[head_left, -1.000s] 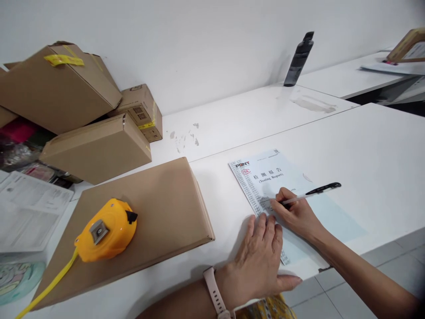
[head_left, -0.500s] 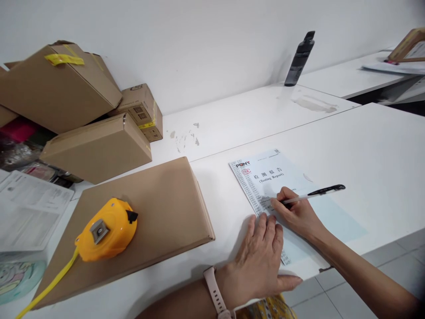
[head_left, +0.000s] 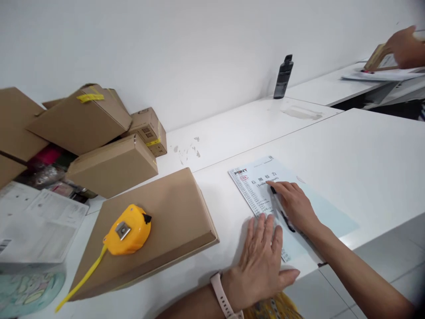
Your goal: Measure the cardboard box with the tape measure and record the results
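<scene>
A printed testing report sheet (head_left: 255, 177) lies on the white table (head_left: 365, 150) in front of me. My left hand (head_left: 260, 261) lies flat and open on the sheet's near corner, a pale watch strap on its wrist. My right hand (head_left: 295, 206) rests on the sheet just beyond it, fingers curled over a black pen (head_left: 281, 213) that lies low along the paper. To the left a yellow tape measure (head_left: 128, 230) sits on a flat cardboard box (head_left: 172, 212), its tape trailing off toward me.
Several cardboard boxes (head_left: 109, 166) are stacked at the back left, with papers (head_left: 36, 221) beside them. A dark bottle (head_left: 283, 76) stands by the wall. At the far right another person's hand (head_left: 403, 46) holds a brown board over a neighbouring table.
The pen has dropped from a writing angle to lie flat under my right hand. The view shifted, and another person's hand has come into sight at the far right.
</scene>
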Tool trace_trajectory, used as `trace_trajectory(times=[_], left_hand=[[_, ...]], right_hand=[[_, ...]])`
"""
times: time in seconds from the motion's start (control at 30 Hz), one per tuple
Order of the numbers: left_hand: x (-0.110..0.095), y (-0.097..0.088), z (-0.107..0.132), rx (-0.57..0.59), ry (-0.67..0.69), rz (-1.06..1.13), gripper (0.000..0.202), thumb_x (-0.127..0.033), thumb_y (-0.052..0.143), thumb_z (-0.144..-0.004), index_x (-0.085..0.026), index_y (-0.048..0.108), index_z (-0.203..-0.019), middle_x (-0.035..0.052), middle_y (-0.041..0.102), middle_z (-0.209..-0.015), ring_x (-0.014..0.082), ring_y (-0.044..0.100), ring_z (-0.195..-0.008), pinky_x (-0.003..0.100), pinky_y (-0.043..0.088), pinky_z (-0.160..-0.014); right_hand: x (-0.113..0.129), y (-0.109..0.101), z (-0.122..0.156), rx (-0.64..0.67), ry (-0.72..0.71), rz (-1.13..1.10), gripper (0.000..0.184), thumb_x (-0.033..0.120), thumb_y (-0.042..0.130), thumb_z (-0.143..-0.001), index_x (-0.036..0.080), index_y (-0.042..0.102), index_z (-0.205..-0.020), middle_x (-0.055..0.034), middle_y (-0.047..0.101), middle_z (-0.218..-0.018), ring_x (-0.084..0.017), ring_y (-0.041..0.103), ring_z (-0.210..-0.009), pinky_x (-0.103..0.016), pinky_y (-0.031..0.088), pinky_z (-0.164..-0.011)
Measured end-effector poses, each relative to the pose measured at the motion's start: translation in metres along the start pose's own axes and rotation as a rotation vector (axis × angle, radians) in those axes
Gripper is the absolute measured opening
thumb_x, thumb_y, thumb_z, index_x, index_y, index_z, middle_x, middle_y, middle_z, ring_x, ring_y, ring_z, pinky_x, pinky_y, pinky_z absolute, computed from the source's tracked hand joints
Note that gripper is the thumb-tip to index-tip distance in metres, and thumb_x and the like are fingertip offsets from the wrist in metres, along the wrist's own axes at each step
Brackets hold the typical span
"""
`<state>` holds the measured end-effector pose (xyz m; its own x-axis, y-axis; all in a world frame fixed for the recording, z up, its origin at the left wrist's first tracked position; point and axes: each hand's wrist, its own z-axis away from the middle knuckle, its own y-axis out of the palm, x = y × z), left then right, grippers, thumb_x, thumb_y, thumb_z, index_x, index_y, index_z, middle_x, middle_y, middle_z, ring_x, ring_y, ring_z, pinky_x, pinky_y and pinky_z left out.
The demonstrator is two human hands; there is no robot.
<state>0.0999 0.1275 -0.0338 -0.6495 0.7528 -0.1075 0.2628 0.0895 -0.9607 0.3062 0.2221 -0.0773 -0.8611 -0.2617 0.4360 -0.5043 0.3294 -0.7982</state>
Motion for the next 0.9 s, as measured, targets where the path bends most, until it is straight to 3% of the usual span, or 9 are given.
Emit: trace_trajectory(times=[0.17,0.23,0.33,0.43,0.5,0.57,0.7,0.83,0.9], left_hand=[[-0.007,-0.081,0.018,-0.477,-0.008,-0.022,0.043,-0.035,0.052,-0.101,-0.010,0.055,-0.136,0.0189,0.054,-0.151,0.0328,0.032,-0.153,0.051,0.031,-0.123],[0.012,-0.122,0.040,-0.665,-0.139,-0.122,0.039,-0.030,0.059,-0.097,-0.014,0.056,-0.133,0.0185,0.055,-0.148,0.0314,0.038,-0.149,0.050,0.032,-0.122],[0.067,-0.161,0.084,-0.686,-0.463,-0.308,0.045,-0.032,0.067,-0.093,-0.018,0.057,-0.134,0.0199,0.050,-0.153,0.0362,0.042,-0.146,0.055,0.033,-0.120],[0.120,-0.171,0.119,-0.451,-0.666,-0.232,0.056,-0.053,0.061,-0.091,-0.018,0.058,-0.134,0.0209,0.056,-0.146,0.0420,0.052,-0.135,0.061,0.040,-0.112],[0.134,-0.171,0.127,-0.417,-0.765,-0.135,0.056,-0.056,0.059,-0.090,-0.020,0.060,-0.132,0.0172,0.062,-0.140,0.0394,0.058,-0.127,0.059,0.044,-0.109],[0.126,-0.171,0.126,-0.511,-0.866,-0.055,0.049,-0.054,0.059,-0.090,-0.022,0.063,-0.127,0.0128,0.067,-0.134,0.0360,0.061,-0.123,0.055,0.046,-0.108],[0.066,-0.165,0.124,-0.642,-0.848,0.192,0.038,-0.043,0.068,-0.085,-0.029,0.067,-0.120,0.0052,0.071,-0.127,0.0296,0.066,-0.117,0.043,0.053,-0.103],[0.018,-0.139,0.138,-0.380,-0.487,0.573,0.063,-0.026,0.074,-0.077,-0.033,0.060,-0.138,0.0057,0.070,-0.132,0.0282,0.071,-0.113,0.033,0.060,-0.090],[0.011,-0.123,0.148,-0.240,-0.376,0.674,0.062,-0.025,0.073,-0.081,-0.034,0.059,-0.142,0.0082,0.068,-0.138,0.0299,0.068,-0.121,0.033,0.060,-0.094]], right_hand=[[-0.005,0.007,-0.001,-0.074,0.137,-0.036,0.058,0.008,0.037,-0.089,0.023,0.055,-0.143,-0.0099,0.075,-0.112,-0.030,0.066,-0.104,-0.041,0.054,-0.074],[-0.006,0.006,0.000,-0.079,0.170,-0.065,0.054,0.013,0.038,-0.091,0.022,0.056,-0.141,-0.0096,0.076,-0.111,-0.030,0.067,-0.104,-0.041,0.054,-0.072],[-0.006,0.004,0.000,-0.094,0.200,-0.110,0.048,0.020,0.039,-0.092,0.022,0.060,-0.135,-0.0097,0.077,-0.108,-0.030,0.068,-0.098,-0.042,0.054,-0.072],[-0.007,0.002,-0.004,-0.149,0.223,-0.170,0.042,0.023,0.040,-0.092,0.023,0.065,-0.127,-0.0097,0.078,-0.102,-0.029,0.070,-0.087,-0.042,0.054,-0.069],[-0.005,-0.001,-0.006,-0.195,0.230,-0.192,0.040,0.025,0.043,-0.091,0.022,0.067,-0.123,-0.0104,0.078,-0.099,-0.029,0.070,-0.082,-0.043,0.054,-0.068],[0.006,-0.009,-0.006,-0.267,0.228,-0.184,0.038,0.028,0.044,-0.092,0.020,0.067,-0.122,-0.0130,0.077,-0.103,-0.031,0.070,-0.089,-0.046,0.054,-0.073],[0.067,-0.039,0.021,-0.375,0.112,-0.374,0.032,0.039,0.049,-0.098,0.021,0.071,-0.114,-0.0146,0.075,-0.103,-0.032,0.067,-0.099,-0.048,0.053,-0.083],[0.154,-0.069,0.073,0.391,0.126,-1.043,0.041,0.053,0.046,-0.103,0.024,0.072,-0.115,-0.0098,0.074,-0.100,-0.024,0.068,-0.086,-0.040,0.056,-0.075],[0.183,-0.074,0.095,0.620,0.137,-1.291,0.047,0.059,0.044,-0.103,0.023,0.070,-0.117,-0.0090,0.073,-0.104,-0.023,0.067,-0.092,-0.040,0.055,-0.082]])
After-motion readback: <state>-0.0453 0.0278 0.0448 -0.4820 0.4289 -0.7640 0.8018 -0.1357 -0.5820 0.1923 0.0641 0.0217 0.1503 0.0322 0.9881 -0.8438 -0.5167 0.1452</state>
